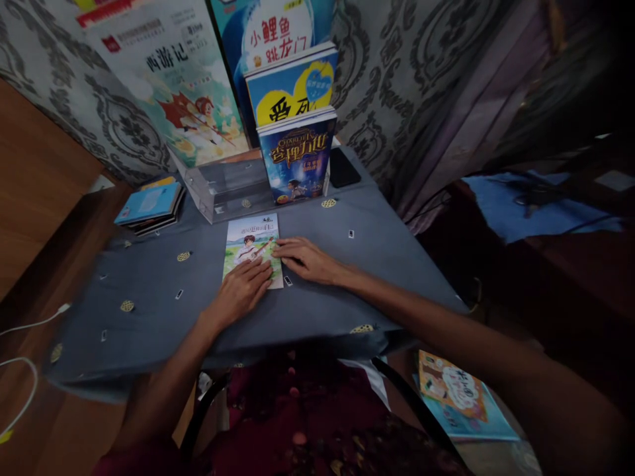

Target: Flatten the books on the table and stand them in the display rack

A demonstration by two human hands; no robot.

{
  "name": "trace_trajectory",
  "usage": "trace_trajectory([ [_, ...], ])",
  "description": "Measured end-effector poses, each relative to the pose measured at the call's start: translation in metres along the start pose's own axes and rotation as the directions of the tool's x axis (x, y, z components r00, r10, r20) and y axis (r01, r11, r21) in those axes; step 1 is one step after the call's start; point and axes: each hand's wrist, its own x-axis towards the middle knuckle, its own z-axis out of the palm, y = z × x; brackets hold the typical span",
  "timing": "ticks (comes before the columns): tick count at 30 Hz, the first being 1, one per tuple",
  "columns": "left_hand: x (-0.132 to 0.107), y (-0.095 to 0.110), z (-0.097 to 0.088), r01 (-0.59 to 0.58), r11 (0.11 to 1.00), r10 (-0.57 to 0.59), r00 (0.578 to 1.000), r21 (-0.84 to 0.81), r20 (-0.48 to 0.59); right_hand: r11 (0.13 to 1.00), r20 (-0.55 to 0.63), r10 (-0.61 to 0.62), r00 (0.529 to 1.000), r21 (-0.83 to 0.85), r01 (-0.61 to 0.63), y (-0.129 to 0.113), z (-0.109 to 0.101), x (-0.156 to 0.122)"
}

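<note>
A thin booklet (253, 238) with a drawn figure playing a guitar on its cover lies flat on the blue tablecloth (149, 330). Across the booklet's lower left part rests my left hand (245, 285), flat with its fingers stretched out. My right hand (305, 259) comes in from the right, its extended fingertips touching the booklet's right edge. Neither hand is wrapped round anything. Just behind the booklet stands a clear acrylic book stand (201, 195), holding a dark blue book (297, 158) upright at its right end.
Behind the dark blue book rise a yellow and blue book (292, 86) and a tall picture book (183, 79). A small book stack (149, 205) lies at the table's left. A black phone (343, 168) sits at the back right. More books (466, 403) lie low at the right.
</note>
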Motion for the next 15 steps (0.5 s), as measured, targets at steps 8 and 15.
trace_trajectory([
  [8, -0.005, 0.002, 0.003, 0.019, 1.0, -0.019, 1.0, -0.02, 0.004, 0.996, 0.057, -0.066, 0.996, 0.071, 0.062, -0.037, -0.008, -0.023],
  [15, -0.012, 0.014, 0.004, 0.03, 0.997, -0.033, 0.999, 0.066, 0.044, 0.977, 0.155, -0.195, 0.969, -0.059, 0.206, -0.044, -0.009, -0.037],
])
